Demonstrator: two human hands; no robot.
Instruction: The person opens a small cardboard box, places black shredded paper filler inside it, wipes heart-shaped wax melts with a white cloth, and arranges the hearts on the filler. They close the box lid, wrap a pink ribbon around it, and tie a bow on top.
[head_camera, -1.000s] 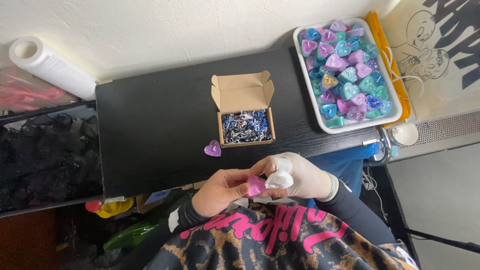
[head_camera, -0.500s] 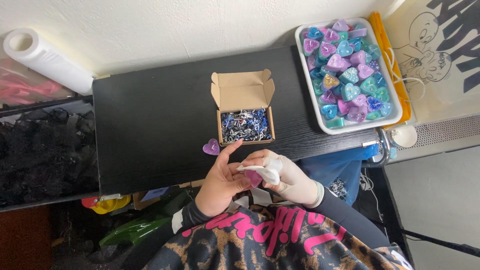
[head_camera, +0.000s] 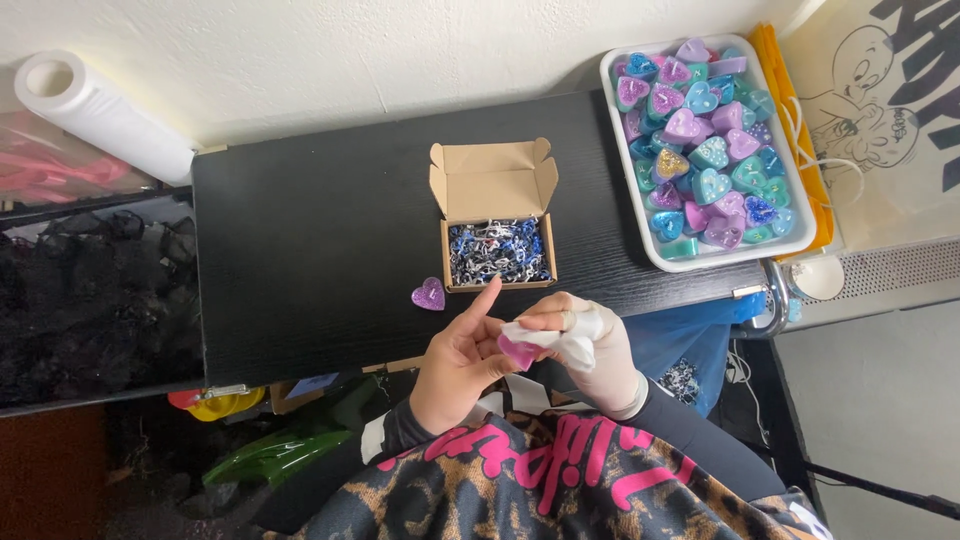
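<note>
While the left hand (head_camera: 455, 365) pinches the small pink resin heart (head_camera: 518, 351), probably light, stiff and slick, by its edges, the right hand (head_camera: 590, 345) grips a white cloth (head_camera: 565, 342) against it.

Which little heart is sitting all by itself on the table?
Find the black wooden table, then the small open cardboard box with blue and white shredded paper in its middle. Just left of the box's front corner lies a glittery purple heart-shaped piece, alone on the bare tabletop, unlike the many hearts heaped in the white tray.
</note>
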